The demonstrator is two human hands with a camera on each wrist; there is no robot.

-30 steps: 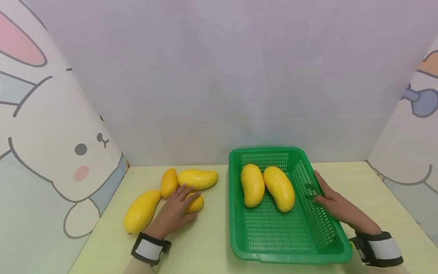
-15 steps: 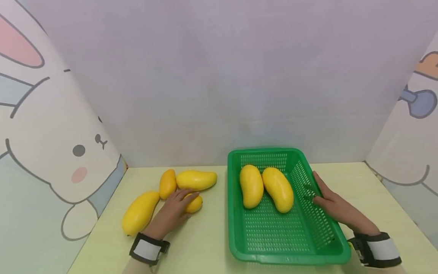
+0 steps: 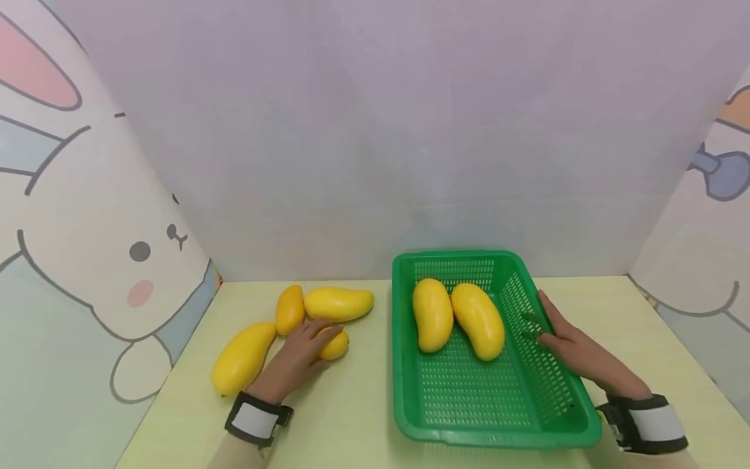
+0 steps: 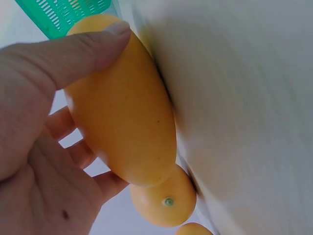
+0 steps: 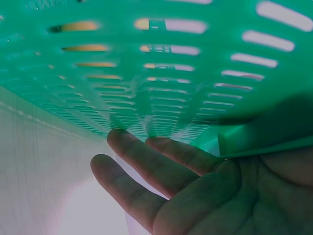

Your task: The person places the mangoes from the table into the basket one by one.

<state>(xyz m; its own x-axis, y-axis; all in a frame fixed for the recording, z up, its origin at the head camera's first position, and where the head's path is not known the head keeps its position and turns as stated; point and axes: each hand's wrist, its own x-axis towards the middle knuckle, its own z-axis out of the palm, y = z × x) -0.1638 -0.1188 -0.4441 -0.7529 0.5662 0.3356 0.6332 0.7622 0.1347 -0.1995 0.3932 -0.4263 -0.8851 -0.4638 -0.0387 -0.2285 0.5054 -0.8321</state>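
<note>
My left hand (image 3: 297, 357) grips a small yellow mango (image 3: 336, 345) on the table. In the left wrist view, the thumb lies over this mango (image 4: 122, 107) and the fingers wrap its far side. A green plastic basket (image 3: 400, 391) stands to the right, with two mangoes lying inside, a left one (image 3: 432, 316) and a right one (image 3: 477, 320). My right hand (image 3: 586, 352) holds the basket's right wall, thumb over the rim on the inside. In the right wrist view, the fingers of that hand (image 5: 205, 196) reach along the outside of the slotted wall.
Beside my left hand lie a large mango (image 3: 243, 359), a small orange-yellow one (image 3: 290, 310) and a long yellow one (image 3: 338, 304). A plain wall (image 3: 375, 163) rises behind the pale table (image 3: 363, 404). Cartoon-printed panels (image 3: 88, 293) flank both sides.
The left hand's fingers have drawn in around the small mango from a more spread pose. My right hand, the basket and the other mangoes have stayed put.
</note>
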